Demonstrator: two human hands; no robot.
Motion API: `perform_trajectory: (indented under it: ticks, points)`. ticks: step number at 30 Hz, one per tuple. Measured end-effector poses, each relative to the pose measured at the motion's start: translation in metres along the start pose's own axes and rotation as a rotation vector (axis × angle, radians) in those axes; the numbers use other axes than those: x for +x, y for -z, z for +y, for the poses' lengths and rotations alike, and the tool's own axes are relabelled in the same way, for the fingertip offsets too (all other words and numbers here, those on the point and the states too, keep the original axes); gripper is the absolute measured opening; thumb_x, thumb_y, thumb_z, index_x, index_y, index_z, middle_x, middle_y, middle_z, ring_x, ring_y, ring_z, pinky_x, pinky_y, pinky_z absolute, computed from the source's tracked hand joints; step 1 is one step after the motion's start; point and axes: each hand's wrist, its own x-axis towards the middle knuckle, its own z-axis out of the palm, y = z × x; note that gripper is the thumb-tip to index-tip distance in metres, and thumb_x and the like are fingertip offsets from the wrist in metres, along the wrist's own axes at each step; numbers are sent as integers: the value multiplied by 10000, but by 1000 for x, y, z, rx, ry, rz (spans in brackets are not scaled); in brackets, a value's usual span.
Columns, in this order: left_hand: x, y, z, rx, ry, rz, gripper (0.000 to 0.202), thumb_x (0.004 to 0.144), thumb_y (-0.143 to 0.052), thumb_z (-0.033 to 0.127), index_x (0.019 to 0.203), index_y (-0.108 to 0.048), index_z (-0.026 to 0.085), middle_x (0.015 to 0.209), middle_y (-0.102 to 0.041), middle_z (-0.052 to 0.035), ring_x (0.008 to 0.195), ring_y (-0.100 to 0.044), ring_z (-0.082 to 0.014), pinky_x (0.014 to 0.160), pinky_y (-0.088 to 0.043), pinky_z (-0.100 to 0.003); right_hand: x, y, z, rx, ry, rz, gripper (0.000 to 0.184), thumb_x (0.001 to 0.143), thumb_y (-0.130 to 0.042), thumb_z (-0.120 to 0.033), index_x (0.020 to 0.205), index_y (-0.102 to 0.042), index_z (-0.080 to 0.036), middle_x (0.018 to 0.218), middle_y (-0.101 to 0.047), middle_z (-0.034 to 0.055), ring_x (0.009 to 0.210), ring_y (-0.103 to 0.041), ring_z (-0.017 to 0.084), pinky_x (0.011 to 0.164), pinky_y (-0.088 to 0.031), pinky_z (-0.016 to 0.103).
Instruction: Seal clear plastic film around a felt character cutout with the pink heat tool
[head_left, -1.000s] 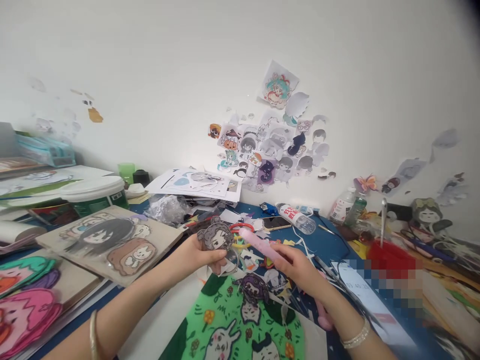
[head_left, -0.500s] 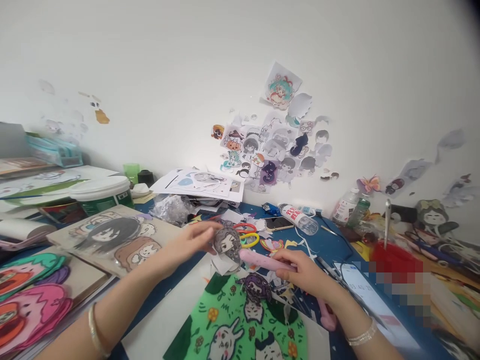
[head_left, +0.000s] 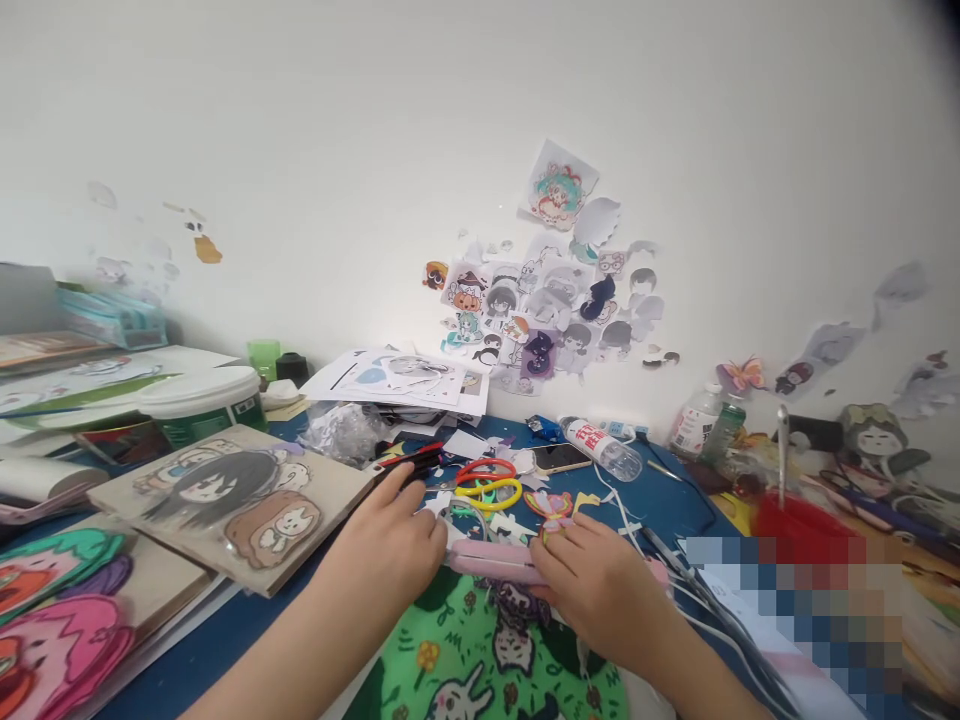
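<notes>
My right hand (head_left: 600, 585) is wrapped round a long, rounded pink tool (head_left: 495, 562) whose exact kind I cannot make out. It lies level across the far end of a green picture sheet (head_left: 427, 625) decorated with flowers and cartoon animals. At the tool's left end, my left hand (head_left: 397, 540) is closed with its fingers curled down; what they hold is hidden. Just beyond the hands are red-handled scissors (head_left: 491, 468), yellow-handled scissors (head_left: 491, 492) and a colourful butterfly cut-out (head_left: 549, 506).
At left stand a board with cartoon cut-outs (head_left: 225, 500) and a white-lidded tub (head_left: 199, 390). A phone (head_left: 561, 459) and a plastic bottle (head_left: 604, 447) lie behind the scissors. Cables (head_left: 720, 610) run along the right, near a red container (head_left: 802, 530). Paper drawings cover the wall.
My left hand has come down and closed; the character cut-out it held up is out of sight. My right hand has moved slightly lower, with the pink tool lowered to the green sheet.
</notes>
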Motion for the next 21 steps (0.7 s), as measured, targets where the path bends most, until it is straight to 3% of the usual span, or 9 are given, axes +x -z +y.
perform_trajectory:
  ticks: [2,4,5,8,10,12,15,21]
  points:
    - [0,1,1,-3,53,-190,275,652,-521,-51,544,-631,177,482,-643,-28,508,-616,-212,711,-518,-403,-1,-1,3,18,-9,42,163,860,-501,-213,1000,-556,-150,791,-649,63,698,-574,222,756,-434,394]
    - [0,8,-6,-104,140,-341,242,676,-519,-29,641,-654,169,587,-684,-47,518,-634,-228,522,-497,-328,-4,-3,10,112,-85,95,213,878,-476,-288,1026,-539,-148,820,-656,83,711,-583,237,681,-447,376]
    - [1,14,-11,-187,203,-358,211,735,-510,26,702,-661,170,653,-699,-56,568,-651,-234,500,-477,-308,-6,-5,14,186,-142,121,251,884,-458,-332,1042,-530,-151,858,-660,95,735,-591,244,659,-451,364]
    - [4,25,-24,-555,479,-229,194,840,-480,243,765,-652,193,747,-709,-43,681,-655,-211,581,-472,-285,-9,-11,22,471,-316,161,361,894,-393,-441,1108,-506,-174,1013,-649,114,856,-606,247,686,-463,338]
    - [6,24,-27,-888,651,-181,194,797,-535,350,744,-641,196,723,-701,-29,681,-642,-195,600,-473,-269,-8,-13,21,674,-404,137,391,893,-369,-485,1114,-514,-197,1035,-641,95,874,-605,231,692,-463,311]
    - [9,15,-24,-1184,752,-203,230,727,-599,411,711,-626,183,651,-673,-21,621,-621,-181,561,-465,-257,-6,-14,15,834,-467,93,402,886,-372,-506,1105,-530,-210,998,-641,75,852,-600,218,678,-456,290]
    - [11,2,-13,-1388,769,-249,250,672,-648,415,685,-612,167,591,-629,-5,550,-577,-151,519,-438,-245,-2,-12,5,951,-512,61,374,879,-399,-499,1057,-562,-213,946,-637,55,824,-586,207,674,-436,278]
    - [12,-4,-1,-1409,725,-322,250,686,-637,425,678,-622,175,549,-583,14,508,-542,-142,480,-442,-247,2,-10,2,1004,-541,52,340,859,-440,-498,935,-575,-195,826,-599,37,723,-532,185,603,-381,269]
